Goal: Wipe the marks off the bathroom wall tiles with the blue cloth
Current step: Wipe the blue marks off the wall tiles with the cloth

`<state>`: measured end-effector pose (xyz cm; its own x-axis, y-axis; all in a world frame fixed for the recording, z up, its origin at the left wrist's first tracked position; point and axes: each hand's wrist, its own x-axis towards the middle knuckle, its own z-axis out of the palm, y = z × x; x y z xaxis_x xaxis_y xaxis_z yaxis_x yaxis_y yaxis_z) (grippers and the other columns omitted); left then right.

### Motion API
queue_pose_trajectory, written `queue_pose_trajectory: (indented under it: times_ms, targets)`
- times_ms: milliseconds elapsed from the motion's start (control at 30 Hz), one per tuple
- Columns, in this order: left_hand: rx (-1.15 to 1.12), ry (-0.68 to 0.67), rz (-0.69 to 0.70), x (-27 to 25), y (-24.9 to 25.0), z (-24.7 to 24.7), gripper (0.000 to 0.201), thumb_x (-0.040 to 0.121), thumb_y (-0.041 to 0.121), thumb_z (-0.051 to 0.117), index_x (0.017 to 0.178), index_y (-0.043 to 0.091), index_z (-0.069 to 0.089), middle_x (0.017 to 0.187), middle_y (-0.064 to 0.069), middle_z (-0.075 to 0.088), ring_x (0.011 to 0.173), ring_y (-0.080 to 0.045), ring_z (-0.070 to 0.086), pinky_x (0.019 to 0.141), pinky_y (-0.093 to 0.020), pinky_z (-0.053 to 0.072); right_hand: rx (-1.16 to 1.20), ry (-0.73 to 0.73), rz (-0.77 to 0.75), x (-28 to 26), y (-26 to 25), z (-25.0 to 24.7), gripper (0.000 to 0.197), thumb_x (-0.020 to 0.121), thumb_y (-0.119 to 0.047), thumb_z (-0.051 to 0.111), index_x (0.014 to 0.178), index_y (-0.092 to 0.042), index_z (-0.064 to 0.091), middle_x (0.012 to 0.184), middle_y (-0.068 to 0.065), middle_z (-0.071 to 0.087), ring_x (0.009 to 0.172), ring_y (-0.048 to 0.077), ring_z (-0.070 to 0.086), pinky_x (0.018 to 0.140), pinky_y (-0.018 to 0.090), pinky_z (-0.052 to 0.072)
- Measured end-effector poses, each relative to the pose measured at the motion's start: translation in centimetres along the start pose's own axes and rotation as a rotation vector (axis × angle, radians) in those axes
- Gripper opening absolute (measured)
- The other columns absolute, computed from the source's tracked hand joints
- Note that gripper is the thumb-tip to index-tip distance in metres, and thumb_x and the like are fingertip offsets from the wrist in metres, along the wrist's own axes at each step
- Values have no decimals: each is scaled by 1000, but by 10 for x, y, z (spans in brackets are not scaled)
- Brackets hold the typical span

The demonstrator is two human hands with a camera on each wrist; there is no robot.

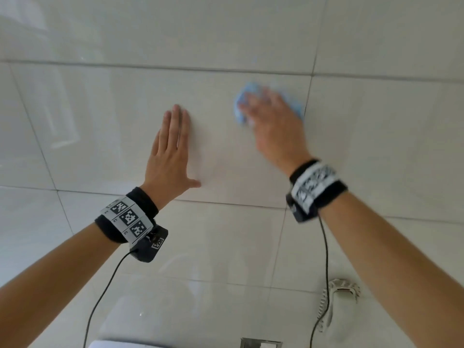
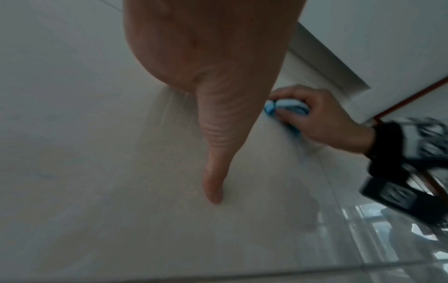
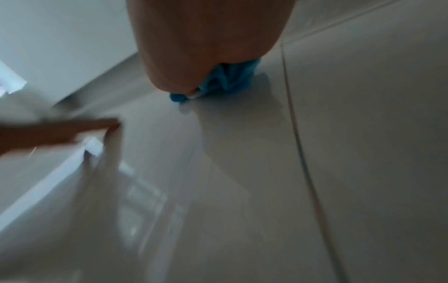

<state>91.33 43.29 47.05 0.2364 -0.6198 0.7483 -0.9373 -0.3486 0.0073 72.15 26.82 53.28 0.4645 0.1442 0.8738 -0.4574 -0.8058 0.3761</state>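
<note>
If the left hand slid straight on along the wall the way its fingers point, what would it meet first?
Nothing but wall tile: the left hand lies flat, fingers pointing up toward the horizontal grout line. The blue cloth under the right hand sits off to its right.

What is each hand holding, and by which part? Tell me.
The right hand holds the bunched blue cloth against the wall tile, fingers over its top and thumb at its lower edge. The left hand holds nothing; it rests flat on the tile.

No readable text, labels or numbers show anywhere.
</note>
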Motion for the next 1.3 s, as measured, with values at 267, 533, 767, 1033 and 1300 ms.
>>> queue_pose_trajectory:
  times_ms: [267, 533, 767, 1033, 1300]
  targets:
    - [-41, 32, 18, 8, 33, -8, 169, 46, 51, 102, 166, 10, -9, 175, -11, -15, 162, -32, -11, 130, -45, 10, 17, 169, 138, 54, 34, -34, 45, 88, -1, 53, 128, -15, 68, 138, 0, 63, 126, 35, 54, 108, 38, 42]
    - [-69, 7, 4, 7, 34, 5, 170, 46, 53, 102, 166, 13, -11, 175, -8, -16, 162, -29, -13, 132, -47, 7, 19, -169, -160, -177, -41, 37, 57, 92, 9, 58, 145, -12, 58, 153, 2, 52, 138, 30, 45, 119, 42, 33]
    - [-64, 14, 13, 5, 33, 6, 169, 46, 53, 101, 167, 13, -10, 175, -9, -13, 162, -29, -11, 132, -49, 9, -24, -175, -233, -154, -20, 18, 50, 96, 0, 50, 145, -11, 48, 148, 8, 57, 136, 28, 45, 118, 40, 31]
    - [-77, 12, 1, 5, 39, 5, 170, 47, 49, 103, 166, 14, -13, 175, -8, -16, 162, -30, -13, 131, -51, 10, -67, 228, 247, 62, 88, -74, 41, 89, -6, 54, 125, -20, 69, 135, -6, 63, 127, 27, 54, 104, 13, 33]
    - [-89, 21, 6, 2, 37, 7, 167, 48, 48, 102, 167, 15, -10, 175, -7, -13, 162, -29, -10, 131, -50, 13, -76, 38, 34, -63, 19, -6, 59, 93, 0, 60, 150, -11, 49, 151, 8, 54, 139, 33, 43, 121, 45, 31]
